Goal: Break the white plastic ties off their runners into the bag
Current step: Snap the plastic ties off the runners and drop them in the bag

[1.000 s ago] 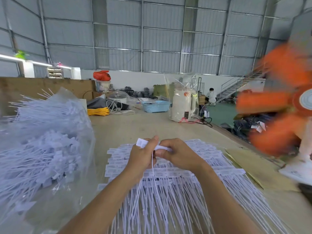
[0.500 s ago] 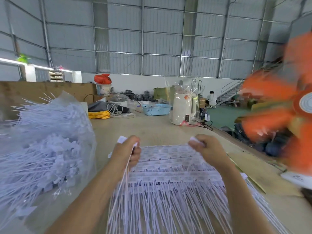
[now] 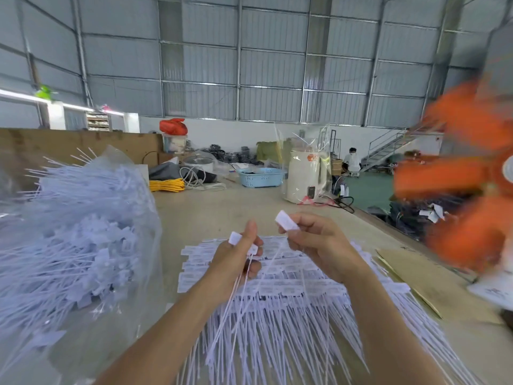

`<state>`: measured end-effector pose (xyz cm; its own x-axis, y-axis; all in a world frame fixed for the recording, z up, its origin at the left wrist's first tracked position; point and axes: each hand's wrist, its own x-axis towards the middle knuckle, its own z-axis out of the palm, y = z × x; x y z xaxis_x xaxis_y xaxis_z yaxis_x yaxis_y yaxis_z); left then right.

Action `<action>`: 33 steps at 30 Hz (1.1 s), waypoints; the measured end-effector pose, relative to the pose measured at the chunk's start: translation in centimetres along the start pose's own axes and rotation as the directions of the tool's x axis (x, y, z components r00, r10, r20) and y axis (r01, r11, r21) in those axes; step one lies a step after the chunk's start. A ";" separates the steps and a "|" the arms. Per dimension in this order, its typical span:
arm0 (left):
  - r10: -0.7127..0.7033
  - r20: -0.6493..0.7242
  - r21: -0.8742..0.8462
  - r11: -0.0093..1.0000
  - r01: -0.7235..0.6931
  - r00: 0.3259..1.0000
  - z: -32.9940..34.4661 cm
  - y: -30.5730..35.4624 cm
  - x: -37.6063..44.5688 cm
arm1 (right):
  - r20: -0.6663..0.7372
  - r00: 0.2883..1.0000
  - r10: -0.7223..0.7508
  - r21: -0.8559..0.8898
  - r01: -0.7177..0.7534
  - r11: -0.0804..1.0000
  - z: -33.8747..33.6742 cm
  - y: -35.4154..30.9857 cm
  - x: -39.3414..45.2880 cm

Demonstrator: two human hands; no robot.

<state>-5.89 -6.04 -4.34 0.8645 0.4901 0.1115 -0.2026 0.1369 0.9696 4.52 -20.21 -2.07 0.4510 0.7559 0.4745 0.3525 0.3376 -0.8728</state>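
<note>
Hands are raised above a wide spread of white plastic ties on runners lying on the grey table. Left hand pinches a few thin white ties between thumb and curled fingers, a flat tag end showing above the thumb, the tails trailing down toward the wrist. Right hand grips a single white tie with a flat tag, fingers curled round it, just beside the left hand. Clear plastic bag stuffed with loose white ties stands at left. Blurred orange fan turns at right. White appliance wrapped in clear film stands beyond, near a light blue basket.
</note>
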 end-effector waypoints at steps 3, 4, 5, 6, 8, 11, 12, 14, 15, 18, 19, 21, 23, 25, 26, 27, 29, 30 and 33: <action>0.040 0.047 0.027 0.999 -0.041 0.998 0.5 -0.2 -0.2 | 0.075 0.997 0.036 -0.169 -0.023 0.985 2.3 0.6 0.3; 0.070 0.043 0.041 0.997 -0.071 0.997 0.5 -0.3 -0.3 | 0.077 0.996 0.036 -0.203 -0.020 0.979 2.9 0.7 0.3; 0.098 0.025 0.066 0.993 -0.100 0.995 0.5 -0.5 -0.3 | 0.068 0.997 0.033 -0.225 -0.016 0.974 3.2 0.9 0.4; 0.119 0.002 0.084 0.989 -0.119 0.993 0.4 -0.6 -0.3 | 0.056 0.998 0.034 -0.243 -0.019 0.970 3.3 1.0 0.4; 0.138 -0.042 0.095 0.986 -0.134 0.990 0.1 -0.8 -0.2 | 0.033 0.998 0.048 -0.291 -0.036 0.956 3.4 1.2 0.5; 0.136 -0.083 0.083 0.988 -0.129 0.987 0.2 -0.7 -0.1 | 0.032 0.997 0.077 -0.371 -0.060 0.927 3.4 1.4 0.6; 0.129 -0.108 0.075 0.990 -0.122 0.986 0.3 -0.6 -0.1 | 0.041 0.996 0.084 -0.402 -0.060 0.914 3.4 1.5 0.6; 0.124 -0.163 0.090 0.990 -0.110 0.979 0.2 -0.5 -0.1 | 0.068 0.993 0.093 -0.436 -0.055 0.898 3.5 1.7 0.7; 0.124 -0.184 0.102 0.989 -0.107 0.975 0.1 -0.5 0.0 | 0.074 0.993 0.088 -0.439 -0.047 0.897 3.6 1.7 0.6; 0.106 -0.187 0.112 0.990 -0.086 0.977 -0.1 -0.4 0.0 | 0.079 0.996 0.035 -0.463 0.006 0.886 4.1 1.7 0.6; 0.107 -0.173 0.121 0.989 -0.087 0.979 -0.1 -0.3 0.1 | 0.084 0.996 0.018 -0.472 0.024 0.881 4.0 1.6 0.6; 0.107 -0.146 0.146 0.985 -0.086 0.983 0.0 -0.2 0.1 | 0.086 0.996 -0.010 -0.487 0.051 0.872 3.7 1.8 0.7; 0.082 -0.123 0.162 0.985 -0.061 0.989 0.3 -0.1 0.2 | 0.087 0.996 -0.022 -0.499 0.062 0.865 3.4 2.1 0.8; 0.048 -0.089 0.184 0.982 -0.031 0.995 0.4 0.0 0.2 | 0.083 0.996 -0.038 -0.541 0.077 0.837 2.7 2.5 0.9; 0.024 -0.064 0.188 0.982 -0.012 0.998 0.3 0.3 0.2 | 0.048 0.998 -0.039 -0.610 0.060 0.790 1.9 2.7 0.8; 0.000 -0.036 0.183 0.983 0.006 0.999 0.1 0.6 0.2 | -0.022 0.999 -0.046 -0.697 0.018 0.717 0.8 2.7 0.7; -0.032 -0.017 0.146 0.989 0.034 0.999 -0.7 1.2 0.5 | -0.249 0.965 -0.077 -0.704 -0.126 0.698 -1.8 2.5 0.2; -0.041 -0.041 0.113 0.993 0.046 0.998 -1.3 1.3 0.8 | -0.369 0.925 -0.087 -0.570 -0.151 0.808 -2.9 2.2 0.0; -0.035 -0.086 0.019 0.999 0.037 0.996 -1.9 0.5 1.0 | -0.438 0.897 0.054 0.179 0.028 0.983 -2.8 0.6 0.1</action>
<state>-6.04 -3.84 -4.12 0.8283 0.5573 0.0579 -0.1615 0.1385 0.9771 7.06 -21.47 -2.20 0.7830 0.4507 0.4287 0.2124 0.4540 -0.8653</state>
